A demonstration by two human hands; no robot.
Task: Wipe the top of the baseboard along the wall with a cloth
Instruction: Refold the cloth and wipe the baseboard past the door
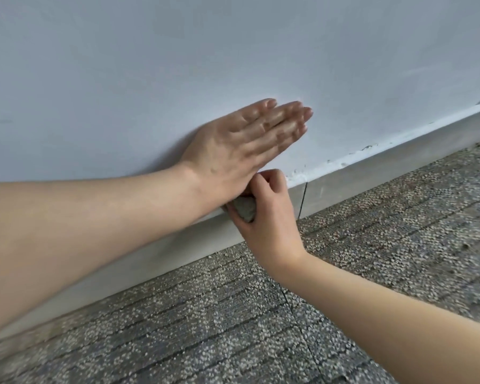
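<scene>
Fingers [264, 180] of your right hand [269, 210] curl round a bunched grey cloth [245, 208] held at the top edge of the baseboard [372, 180], whose length runs from lower left to upper right between wall [178, 65] and carpet [385, 259], while your left hand [241, 151] lies flat, fingers together, on the wall.

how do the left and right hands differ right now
The left hand lies flat and open against the wall; the right hand curls round a grey cloth. The left hand sits above the baseboard; the right hand is at its top edge. Both are bare.
</scene>
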